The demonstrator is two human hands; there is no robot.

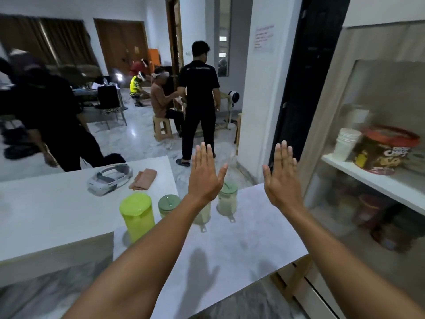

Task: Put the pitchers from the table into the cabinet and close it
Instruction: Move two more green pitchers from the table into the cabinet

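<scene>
I note a headset (pixel 110 181) and folded cloth (pixel 143 179) at left. Four pitchers (pixel 137 219) stand on the table (pixel 241 245) beneath my left hand (pixel 205 175) and right hand (pixel 281 178), both spread flat, empty. Cabinet (pixel 368 185) at right.

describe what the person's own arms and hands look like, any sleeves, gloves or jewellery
Both arms are bare along all that shows, from the bottom edge of the view up to the wrists: no sleeve is visible. The left hand and right hand wear no gloves. No watch, bracelet or ring shows on the wrists or fingers. The nails look short and unpainted. No markings can be made out.
</scene>
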